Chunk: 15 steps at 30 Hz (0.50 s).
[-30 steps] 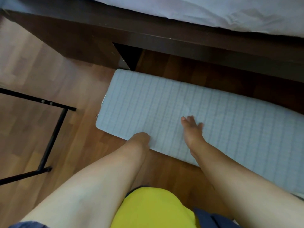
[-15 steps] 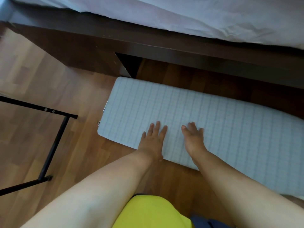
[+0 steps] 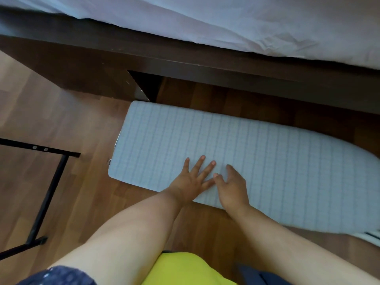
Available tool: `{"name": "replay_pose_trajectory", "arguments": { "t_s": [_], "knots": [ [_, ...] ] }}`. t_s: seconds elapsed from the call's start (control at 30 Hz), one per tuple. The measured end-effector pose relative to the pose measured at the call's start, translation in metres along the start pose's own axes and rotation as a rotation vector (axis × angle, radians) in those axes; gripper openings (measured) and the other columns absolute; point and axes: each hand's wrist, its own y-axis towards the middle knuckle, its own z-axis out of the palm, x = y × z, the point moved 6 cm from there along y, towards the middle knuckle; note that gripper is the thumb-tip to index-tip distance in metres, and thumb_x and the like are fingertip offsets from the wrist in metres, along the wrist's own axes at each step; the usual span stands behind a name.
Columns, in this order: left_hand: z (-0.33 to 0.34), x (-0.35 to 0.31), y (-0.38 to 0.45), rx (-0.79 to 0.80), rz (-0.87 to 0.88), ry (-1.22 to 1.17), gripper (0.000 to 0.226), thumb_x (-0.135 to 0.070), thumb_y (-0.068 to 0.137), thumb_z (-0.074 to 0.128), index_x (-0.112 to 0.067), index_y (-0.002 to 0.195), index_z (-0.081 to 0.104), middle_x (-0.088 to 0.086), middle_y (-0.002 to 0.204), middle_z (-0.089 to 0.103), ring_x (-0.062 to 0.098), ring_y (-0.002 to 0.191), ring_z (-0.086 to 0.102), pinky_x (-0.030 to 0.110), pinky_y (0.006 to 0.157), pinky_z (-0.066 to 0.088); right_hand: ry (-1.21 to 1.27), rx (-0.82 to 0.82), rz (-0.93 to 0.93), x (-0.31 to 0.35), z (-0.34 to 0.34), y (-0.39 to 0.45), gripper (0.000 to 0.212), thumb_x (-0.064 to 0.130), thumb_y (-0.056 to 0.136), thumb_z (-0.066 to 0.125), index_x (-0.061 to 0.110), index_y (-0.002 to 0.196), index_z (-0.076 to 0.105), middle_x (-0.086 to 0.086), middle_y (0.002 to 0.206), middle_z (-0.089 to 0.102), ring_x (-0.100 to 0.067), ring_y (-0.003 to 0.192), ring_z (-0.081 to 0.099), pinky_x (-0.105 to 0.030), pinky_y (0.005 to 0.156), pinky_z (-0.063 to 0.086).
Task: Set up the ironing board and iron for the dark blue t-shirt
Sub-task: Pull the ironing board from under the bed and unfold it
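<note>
- Two black metal bars of a frame [image 3: 44,194] stand on the wooden floor [image 3: 67,112] at the far left, well apart from the board; judging by that, swinging the board that way could knock it against the frame
- Left hand [image 3: 190,181] lies flat on the ironing board [image 3: 267,161], fingers straight and fanned out, palm near the board's near edge
- Right hand [image 3: 233,187] rests just beside it on the cover, fingers straight and close together, thumb tip touching or almost touching the left hand; neither hand grips anything
- Risk, as I judge it: both palms press on the near edge only, so the board could tip or slide on the smooth floor if the weight comes down hard there, and flat hands give no hold for lifting it
- Ironing board sits low on or just above the floor, parallel to the dark bed frame [image 3: 226,64] and near it, square end left, rounded nose right; whether legs are folded under it cannot be told
- Its cover is pale blue-grey with a fine grid of lines, smooth and taut, a thin pale cord or wire showing at the left end
- White sheet [image 3: 246,21] hangs over the bed frame at the far side; raising the board carelessly could catch it
- No iron or t-shirt laid out for ironing can be made out, so I judge the setup far from done
</note>
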Motion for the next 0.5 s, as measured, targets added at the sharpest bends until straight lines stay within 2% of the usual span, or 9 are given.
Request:
{"name": "replay_pose_trajectory", "arguments": {
  "t_s": [0.1, 0.23, 0.37, 0.5],
  "knots": [
    [0.0, -0.001, 0.004, -0.006, -0.087, -0.036, 0.106, -0.027, 0.096, 0.058, -0.031, 0.151, -0.032, 0.018, 0.157, -0.037, 0.052, 0.143, -0.025, 0.075, 0.111, 0.016, -0.028, -0.002, 0.036, -0.004, -0.001, -0.005, 0.061, 0.043, 0.101, 0.046, 0.014, 0.153, 0.031, -0.006, 0.157, 0.035, -0.022, 0.146, 0.028, -0.035, 0.118, 0.025],
    [-0.004, -0.016, 0.014, 0.018, -0.066, -0.058, 0.099, -0.026, 0.099, 0.054, -0.032, 0.151, -0.03, 0.019, 0.156, -0.037, 0.054, 0.142, -0.025, 0.074, 0.109, 0.021, -0.117, 0.019, -0.082, -0.002, -0.002, -0.014, 0.062, 0.036, 0.099, 0.052, 0.013, 0.152, 0.032, -0.004, 0.156, 0.037, -0.021, 0.145, 0.029, -0.032, 0.117, 0.028],
    [-0.001, -0.022, 0.009, 0.024, -0.072, -0.114, 0.092, -0.028, 0.101, 0.049, -0.027, 0.152, -0.029, 0.021, 0.156, -0.037, 0.054, 0.142, -0.026, 0.073, 0.11, 0.021, -0.412, 0.101, -0.229, -0.007, -0.001, -0.021, 0.08, 0.036, 0.095, 0.059, 0.016, 0.158, 0.013, 0.0, 0.165, 0.013, -0.021, 0.153, 0.005, -0.035, 0.123, 0.014],
    [-0.006, -0.024, 0.0, -0.022, -0.088, -0.146, 0.091, -0.025, 0.102, 0.047, -0.022, 0.153, -0.028, 0.023, 0.159, -0.03, 0.053, 0.144, -0.021, 0.072, 0.111, 0.022, -0.676, 0.155, -0.335, -0.022, 0.001, -0.024, 0.092, 0.032, 0.091, 0.064, 0.019, 0.158, 0.001, 0.001, 0.167, -0.005, -0.023, 0.153, -0.007, -0.046, 0.124, 0.011]
  ]
}}
